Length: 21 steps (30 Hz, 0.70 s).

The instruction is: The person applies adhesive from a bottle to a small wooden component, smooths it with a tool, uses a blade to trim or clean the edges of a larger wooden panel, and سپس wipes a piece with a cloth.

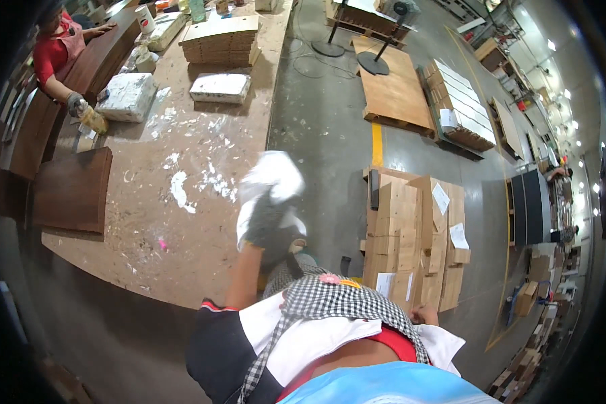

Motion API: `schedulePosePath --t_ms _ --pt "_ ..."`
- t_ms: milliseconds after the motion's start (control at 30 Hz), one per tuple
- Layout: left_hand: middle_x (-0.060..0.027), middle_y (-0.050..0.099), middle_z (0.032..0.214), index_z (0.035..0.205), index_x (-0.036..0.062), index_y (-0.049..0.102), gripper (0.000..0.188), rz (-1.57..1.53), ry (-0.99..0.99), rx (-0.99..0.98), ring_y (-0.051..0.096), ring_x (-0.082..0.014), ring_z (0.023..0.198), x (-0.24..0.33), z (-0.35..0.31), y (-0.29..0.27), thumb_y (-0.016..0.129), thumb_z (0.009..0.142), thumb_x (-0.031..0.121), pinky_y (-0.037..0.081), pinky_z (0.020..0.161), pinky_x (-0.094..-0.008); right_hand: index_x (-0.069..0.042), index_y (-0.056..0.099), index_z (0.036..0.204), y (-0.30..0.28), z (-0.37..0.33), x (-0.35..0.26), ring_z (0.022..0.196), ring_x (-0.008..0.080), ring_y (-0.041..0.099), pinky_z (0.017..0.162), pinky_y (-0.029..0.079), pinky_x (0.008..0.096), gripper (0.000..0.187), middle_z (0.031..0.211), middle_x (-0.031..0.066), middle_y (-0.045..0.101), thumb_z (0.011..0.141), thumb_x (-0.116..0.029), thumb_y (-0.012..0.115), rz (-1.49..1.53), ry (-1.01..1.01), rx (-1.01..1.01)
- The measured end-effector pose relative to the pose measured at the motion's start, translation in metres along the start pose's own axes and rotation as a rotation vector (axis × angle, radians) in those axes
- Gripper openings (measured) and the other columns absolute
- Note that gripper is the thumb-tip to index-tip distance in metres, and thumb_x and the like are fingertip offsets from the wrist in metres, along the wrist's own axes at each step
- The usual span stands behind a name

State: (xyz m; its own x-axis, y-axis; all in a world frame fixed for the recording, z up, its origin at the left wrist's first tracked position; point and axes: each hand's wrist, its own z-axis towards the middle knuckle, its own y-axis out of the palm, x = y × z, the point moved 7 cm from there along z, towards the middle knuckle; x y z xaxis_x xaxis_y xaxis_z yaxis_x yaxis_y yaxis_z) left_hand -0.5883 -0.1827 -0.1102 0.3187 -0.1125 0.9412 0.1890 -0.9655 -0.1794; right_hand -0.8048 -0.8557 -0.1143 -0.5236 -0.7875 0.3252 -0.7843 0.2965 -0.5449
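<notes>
My left hand (268, 219), in a dark grey glove, is closed on a white cloth (273, 174) that is smeared by motion. It is over the right edge of the work table (202, 155), whose brown top carries white smears. My right hand (424, 314) shows only in part beyond my checked apron (357, 301). It is beside the stacked wooden pieces (400, 229), and its fingers are too hidden to read.
On the table stand a stack of thin boards (220, 46), a white-topped block (220, 88) and a paint-smeared block (126, 96). A co-worker in red (47, 60) holds a bottle (93, 120) near a dark brown panel (74, 190). Loaded pallets (397, 87) stand right.
</notes>
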Motion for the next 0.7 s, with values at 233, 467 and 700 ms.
schedulePosePath --t_ms 233,467,700 --pt "-0.0244 0.061 0.128 0.125 0.0019 0.063 0.05 0.3 0.493 -0.655 0.062 -0.0364 0.114 0.159 0.059 0.182 0.061 0.096 0.043 0.047 0.1 -0.0431 0.0 0.054 0.135 -0.243 -0.063 -0.33 0.115 0.0332 0.06 0.097 0.048 0.0437 0.049 0.13 0.0196 0.06 0.09 -0.016 0.064 0.65 -0.992 0.315" --pt "-0.0204 0.066 0.112 0.117 0.0009 0.063 0.042 0.096 0.593 -0.12 0.063 -0.0308 0.103 0.185 0.237 0.166 0.07 0.092 0.033 0.049 0.092 -0.0407 -0.002 0.049 0.142 -0.338 -0.027 -0.538 0.122 0.0208 0.055 0.105 0.045 0.0346 0.05 0.136 0.0127 0.057 0.092 0.004 0.054 1.029 -1.412 0.011" --pt "-0.0164 0.056 0.131 0.134 0.0023 0.052 0.042 -0.007 0.472 -0.09 0.054 -0.0272 0.12 0.16 0.399 0.172 0.061 0.097 0.021 0.045 0.103 -0.0376 -0.004 0.057 0.128 -0.519 -0.055 -0.731 0.116 0.0259 0.056 0.099 0.045 0.0347 0.044 0.127 0.0142 0.055 0.086 -0.006 0.069 0.968 -1.697 -0.01"
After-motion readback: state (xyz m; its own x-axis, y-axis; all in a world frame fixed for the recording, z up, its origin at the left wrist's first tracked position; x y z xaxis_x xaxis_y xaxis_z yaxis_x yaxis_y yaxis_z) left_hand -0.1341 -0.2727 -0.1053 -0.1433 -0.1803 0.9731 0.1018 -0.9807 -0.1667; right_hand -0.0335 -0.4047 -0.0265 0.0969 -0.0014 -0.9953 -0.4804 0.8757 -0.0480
